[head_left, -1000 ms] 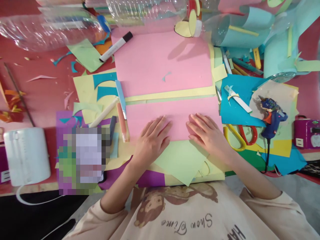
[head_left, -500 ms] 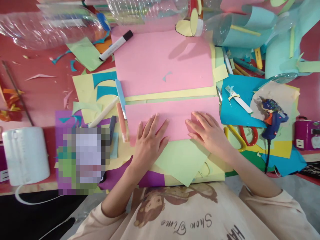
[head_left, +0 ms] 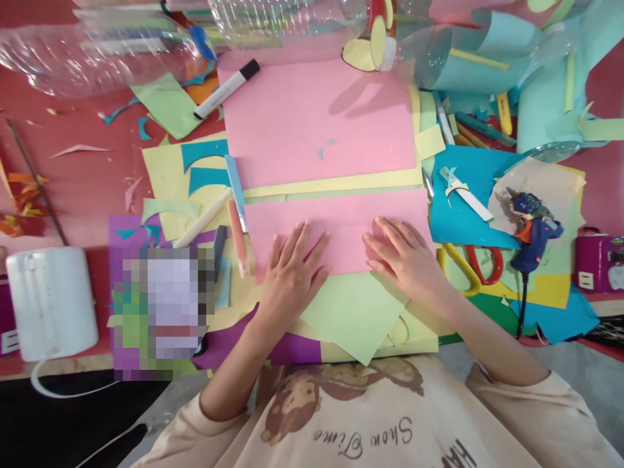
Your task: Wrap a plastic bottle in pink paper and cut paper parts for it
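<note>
A pink paper strip [head_left: 336, 221] lies lengthwise in front of me. My left hand [head_left: 292, 266] rests flat on its left part, fingers spread. On its right part lies my right hand [head_left: 402, 257], palm down with the fingers stretched out. Below the strip, a light green paper [head_left: 358, 312] shows between my forearms. Beyond it is a larger pink sheet [head_left: 316, 123] on top of yellow paper. A salmon-coloured marker [head_left: 238, 237] and a blue-and-white pen [head_left: 236, 192] lie beside the strip's left end.
Scissors with red handles [head_left: 492, 266], yellow handles [head_left: 463, 270] and a blue glue gun [head_left: 533, 240] lie at right. A black-capped marker [head_left: 227, 89] lies at upper left. Clear plastic bottles [head_left: 287, 23] line the back. A white device [head_left: 51, 302] stands at left, near paper scraps.
</note>
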`<state>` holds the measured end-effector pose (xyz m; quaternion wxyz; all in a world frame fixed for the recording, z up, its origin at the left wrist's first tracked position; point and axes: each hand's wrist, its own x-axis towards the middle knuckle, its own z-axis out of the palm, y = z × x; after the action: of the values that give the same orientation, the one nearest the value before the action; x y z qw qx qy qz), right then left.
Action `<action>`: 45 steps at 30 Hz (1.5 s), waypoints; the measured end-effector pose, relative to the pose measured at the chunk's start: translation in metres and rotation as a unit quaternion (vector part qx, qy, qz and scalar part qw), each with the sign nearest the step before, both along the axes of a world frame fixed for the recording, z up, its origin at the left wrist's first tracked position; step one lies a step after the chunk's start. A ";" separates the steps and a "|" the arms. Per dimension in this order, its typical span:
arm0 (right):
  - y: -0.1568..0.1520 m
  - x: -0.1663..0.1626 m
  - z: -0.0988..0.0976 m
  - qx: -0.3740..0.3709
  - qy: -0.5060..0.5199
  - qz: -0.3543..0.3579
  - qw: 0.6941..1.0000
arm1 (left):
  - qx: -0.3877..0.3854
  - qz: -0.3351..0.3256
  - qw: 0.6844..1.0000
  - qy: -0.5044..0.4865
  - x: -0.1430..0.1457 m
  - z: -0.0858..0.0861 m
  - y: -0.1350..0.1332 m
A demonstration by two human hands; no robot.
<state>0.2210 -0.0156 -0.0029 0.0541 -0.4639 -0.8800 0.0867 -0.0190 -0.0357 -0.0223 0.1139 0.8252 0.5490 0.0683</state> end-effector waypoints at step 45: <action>-0.008 -0.004 -0.010 -0.014 0.051 -0.021 0.998 | -0.014 -0.001 1.000 0.027 0.007 0.003 0.000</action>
<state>0.2171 -0.0240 -0.0130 0.0938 -0.4780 -0.8649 0.1215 -0.0117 -0.0355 -0.0191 0.1104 0.8257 0.5519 0.0382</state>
